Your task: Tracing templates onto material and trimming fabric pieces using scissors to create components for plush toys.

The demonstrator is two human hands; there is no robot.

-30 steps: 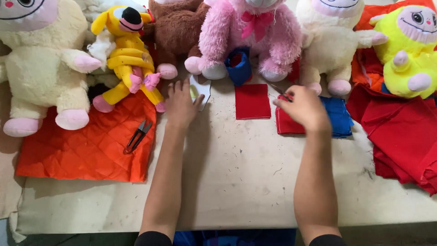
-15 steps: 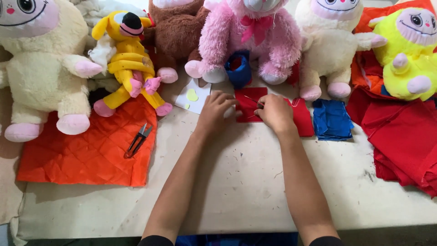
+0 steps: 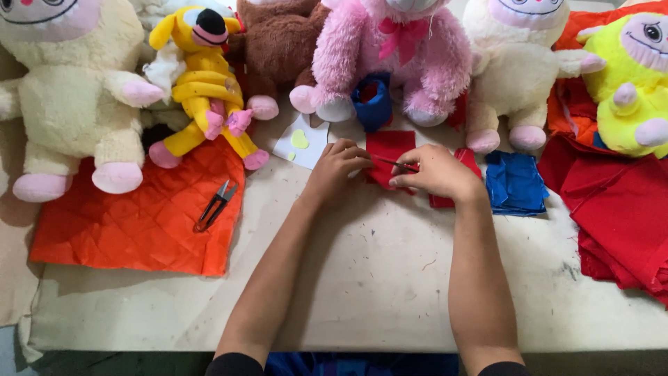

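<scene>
My left hand (image 3: 339, 168) and my right hand (image 3: 433, 171) meet over a small red fabric piece (image 3: 387, 146) lying flat on the worn table (image 3: 376, 278). My right hand pinches a thin dark pointed tool (image 3: 394, 163) whose tip reaches toward my left fingers, which press on the red piece. A second red piece (image 3: 445, 200) pokes out under my right hand. A folded blue fabric piece (image 3: 515, 182) lies just right of it.
Several plush toys line the back: cream (image 3: 66, 104), yellow (image 3: 202, 83), brown (image 3: 278, 49), pink (image 3: 390, 49), another cream (image 3: 515, 69), neon yellow (image 3: 637, 90). Thread snips (image 3: 214, 205) lie on orange quilted fabric (image 3: 139, 223). White paper (image 3: 300, 143), blue cup (image 3: 372, 101), red cloth (image 3: 619, 202).
My left hand left the white paper and came right to the red piece. My right hand moved left from the blue fabric to meet it, holding the thin tool.
</scene>
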